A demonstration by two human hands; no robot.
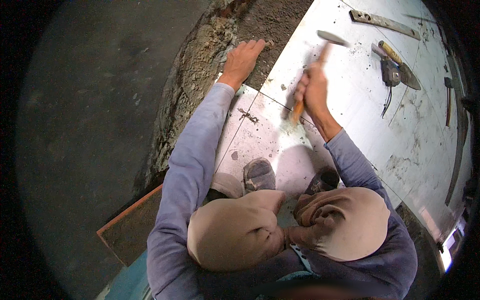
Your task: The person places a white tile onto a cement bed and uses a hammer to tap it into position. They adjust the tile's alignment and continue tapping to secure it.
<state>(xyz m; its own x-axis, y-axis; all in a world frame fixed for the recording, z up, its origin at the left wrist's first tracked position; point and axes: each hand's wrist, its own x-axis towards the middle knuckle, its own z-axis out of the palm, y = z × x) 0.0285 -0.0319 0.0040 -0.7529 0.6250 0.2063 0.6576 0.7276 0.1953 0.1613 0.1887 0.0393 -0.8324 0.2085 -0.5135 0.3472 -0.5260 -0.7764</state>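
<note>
You're mid-swing, right hand clamped on the hammer over the white tile, left hand flat, fingers together, on mortar—strike gently, squarely.

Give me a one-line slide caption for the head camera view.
Squatting on white floor tiles, right hand raises a wooden-handled hammer while left hand rests flat on the mortar bed.

Single head view, worn camera looking steeply down from above the crouched person's bent knees. Landmark: large white floor tile, lying ahead of the knees, close in. Fisheye rim bends tile joints; corners black.
</note>
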